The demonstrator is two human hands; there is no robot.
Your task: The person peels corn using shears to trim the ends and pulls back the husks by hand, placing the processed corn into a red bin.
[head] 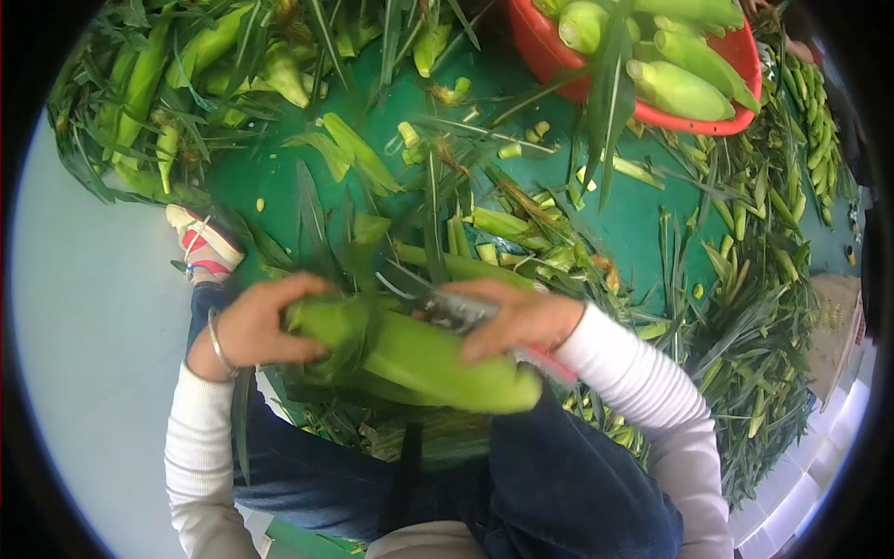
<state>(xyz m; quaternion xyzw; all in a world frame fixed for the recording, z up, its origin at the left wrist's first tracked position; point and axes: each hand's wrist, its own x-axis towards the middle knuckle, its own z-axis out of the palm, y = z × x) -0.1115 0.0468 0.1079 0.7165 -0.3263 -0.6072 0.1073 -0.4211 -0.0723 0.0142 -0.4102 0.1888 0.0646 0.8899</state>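
Observation:
A green ear of corn in its husk [447, 360] lies across the space above my lap, slightly blurred. My left hand [262, 325], with a bangle at the wrist, grips its leafy left end. My right hand [517, 318] holds a pair of pruning shears [457, 311] with red handles [548, 363]. The thin curved blades point up and left, just above the ear. The right thumb rests against the husk. Long leaves hang from the ear's left end, and part of the shears is hidden by my hand.
A red plastic basin [726, 126] holds several trimmed ears. Unhusked corn with leaves [140, 91] is heaped at upper left. Cut stalk ends [510, 150] and leaves litter the green floor [391, 77]. More leaf waste [733, 370] lies right, near a woven sack [834, 328]. Another person's hand shows at top right.

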